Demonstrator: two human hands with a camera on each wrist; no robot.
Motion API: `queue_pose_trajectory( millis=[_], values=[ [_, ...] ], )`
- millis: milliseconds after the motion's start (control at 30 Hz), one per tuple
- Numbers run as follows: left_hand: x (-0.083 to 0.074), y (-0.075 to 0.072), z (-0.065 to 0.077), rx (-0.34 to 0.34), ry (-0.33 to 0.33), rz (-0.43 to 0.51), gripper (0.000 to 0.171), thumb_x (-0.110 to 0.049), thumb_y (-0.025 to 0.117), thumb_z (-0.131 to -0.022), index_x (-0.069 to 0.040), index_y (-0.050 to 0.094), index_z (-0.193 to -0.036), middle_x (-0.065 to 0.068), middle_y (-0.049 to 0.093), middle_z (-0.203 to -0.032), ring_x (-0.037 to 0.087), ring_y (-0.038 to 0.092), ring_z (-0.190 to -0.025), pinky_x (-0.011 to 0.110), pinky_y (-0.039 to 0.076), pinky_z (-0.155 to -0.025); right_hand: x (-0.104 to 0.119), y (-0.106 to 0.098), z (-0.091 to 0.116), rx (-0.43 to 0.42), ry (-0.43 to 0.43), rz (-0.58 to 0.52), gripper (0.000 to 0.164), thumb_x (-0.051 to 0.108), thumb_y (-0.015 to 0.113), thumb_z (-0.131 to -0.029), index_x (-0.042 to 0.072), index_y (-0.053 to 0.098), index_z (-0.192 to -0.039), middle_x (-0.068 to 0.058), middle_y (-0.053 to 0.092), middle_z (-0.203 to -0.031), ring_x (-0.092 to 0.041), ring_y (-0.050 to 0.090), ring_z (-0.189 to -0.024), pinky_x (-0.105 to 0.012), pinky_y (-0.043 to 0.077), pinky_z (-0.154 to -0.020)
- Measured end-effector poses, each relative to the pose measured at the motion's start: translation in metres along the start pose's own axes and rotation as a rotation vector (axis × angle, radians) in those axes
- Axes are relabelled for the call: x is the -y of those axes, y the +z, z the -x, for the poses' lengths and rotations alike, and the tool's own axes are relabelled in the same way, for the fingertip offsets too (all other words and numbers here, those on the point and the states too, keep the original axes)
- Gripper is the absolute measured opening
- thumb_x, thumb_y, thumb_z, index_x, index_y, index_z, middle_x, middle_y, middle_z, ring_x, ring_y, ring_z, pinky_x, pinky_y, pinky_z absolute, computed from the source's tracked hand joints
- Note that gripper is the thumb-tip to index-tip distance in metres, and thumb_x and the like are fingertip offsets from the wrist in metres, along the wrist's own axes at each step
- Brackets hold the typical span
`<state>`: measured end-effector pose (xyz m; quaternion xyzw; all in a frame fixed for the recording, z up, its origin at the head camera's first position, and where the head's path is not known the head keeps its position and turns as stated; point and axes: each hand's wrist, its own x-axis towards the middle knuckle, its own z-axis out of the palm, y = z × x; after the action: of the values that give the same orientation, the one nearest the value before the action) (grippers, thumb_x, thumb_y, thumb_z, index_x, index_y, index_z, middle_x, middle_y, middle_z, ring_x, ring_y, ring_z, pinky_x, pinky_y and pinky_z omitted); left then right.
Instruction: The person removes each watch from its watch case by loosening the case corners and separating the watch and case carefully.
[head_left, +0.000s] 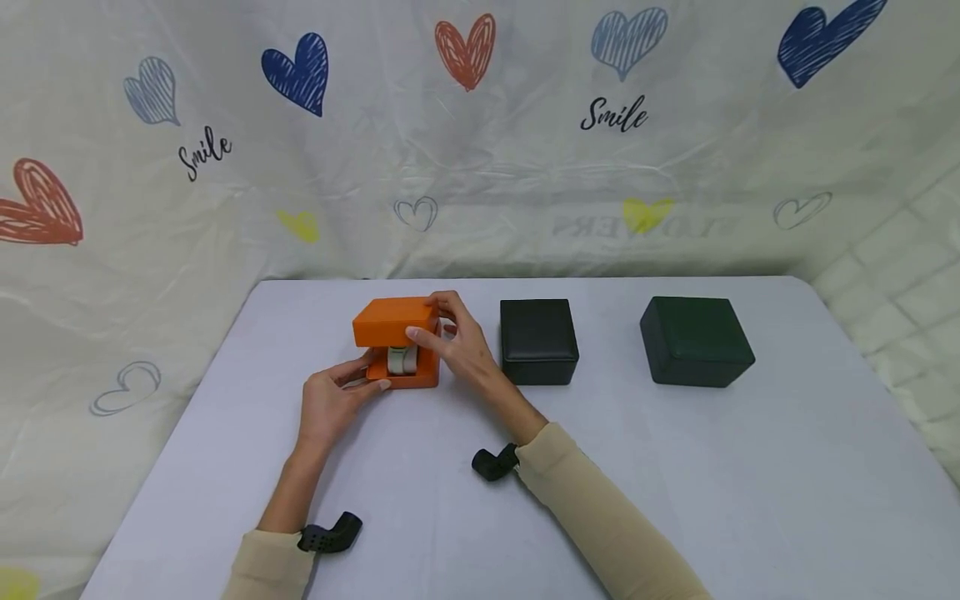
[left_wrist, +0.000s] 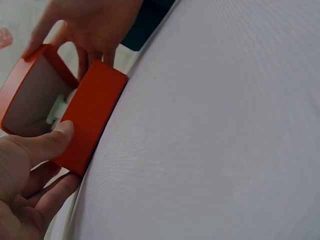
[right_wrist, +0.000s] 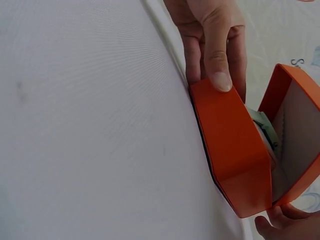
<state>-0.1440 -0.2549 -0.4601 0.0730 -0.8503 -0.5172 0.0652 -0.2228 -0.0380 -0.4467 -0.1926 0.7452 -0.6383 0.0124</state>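
Under the lid [head_left: 386, 321] the right hand [head_left: 467, 346] grips, left hand [head_left: 327, 404] pinching the base [head_left: 415, 382], pale contents [head_left: 402, 361] sit half-hidden.

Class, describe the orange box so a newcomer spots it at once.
On the white table, look towards the far edge, left of centre. The orange box sits there, held by the left hand and right hand. Unlike the closed black box and green box to its right, it stands open.

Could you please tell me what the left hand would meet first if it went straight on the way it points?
The orange box base, which the left hand holds; beyond it, perhaps the right hand, though depth is unclear.
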Motion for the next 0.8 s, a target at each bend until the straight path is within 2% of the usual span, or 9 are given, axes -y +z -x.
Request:
queue_pose_trajectory(
  millis=[200, 433, 800],
  values=[
    [0.004, 0.000, -0.002, 0.006, -0.003, -0.008, 0.054, -0.015, 0.090, -0.081, -0.008, 0.072, -0.131, 0.008, 0.073, -0.131, 0.026, 0.072, -0.120, 0.017, 0.060, -0.085, 0.002, 0.000, -0.002, -0.019, 0.028, -0.027, 0.050, 0.041, 0.072, -0.092, 0.021, 0.053, -0.133, -0.005, 0.062, -0.137, -0.024, 0.054, -0.127, -0.054, 0.044, -0.112],
    [0.005, -0.002, -0.001, 0.020, -0.018, -0.033, 0.054, -0.019, 0.090, -0.082, -0.010, 0.072, -0.132, 0.004, 0.069, -0.138, 0.026, 0.069, -0.126, 0.023, 0.060, -0.089, 0.005, 0.001, -0.004, -0.032, 0.071, -0.037, 0.050, 0.045, 0.073, -0.091, 0.024, 0.054, -0.132, -0.005, 0.063, -0.135, -0.025, 0.057, -0.124, -0.048, 0.046, -0.108],
    [0.002, -0.004, -0.001, 0.029, -0.024, -0.073, 0.053, -0.023, 0.089, -0.084, -0.014, 0.072, -0.133, 0.003, 0.067, -0.142, 0.024, 0.065, -0.132, 0.028, 0.059, -0.093, 0.011, 0.004, -0.010, -0.083, 0.145, -0.047, 0.048, 0.054, 0.070, -0.091, 0.028, 0.054, -0.127, -0.009, 0.062, -0.139, -0.028, 0.059, -0.128, -0.056, 0.049, -0.109]
  ],
)
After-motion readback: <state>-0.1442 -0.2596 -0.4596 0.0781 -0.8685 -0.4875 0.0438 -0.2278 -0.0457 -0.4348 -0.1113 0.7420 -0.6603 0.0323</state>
